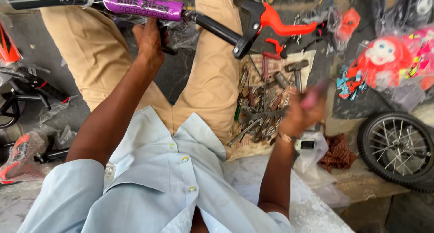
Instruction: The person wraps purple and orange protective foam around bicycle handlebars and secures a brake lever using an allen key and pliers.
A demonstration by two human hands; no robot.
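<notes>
Left hand: the left hand [149, 40] is closed round the stem under a black handlebar [135, 9], holding it up over the knees
Handlebar: still half in clear plastic wrap, a purple pad [143, 7] on the crossbar and a red brake lever [282, 24] already sitting on the right end
Right hand: the right hand [296, 115] is fisted round a pinkish tool handle [314, 95] (too blurred to name the tool), raised above the tool spread
Tools: spanners and screwdrivers on a cloth [266, 102] just beside the right knee
Progress: I'd judge lever mounted, tightening or further fitting left
Nearby: a small spoked wheel [398, 147] lies well apart, unfitted
</notes>
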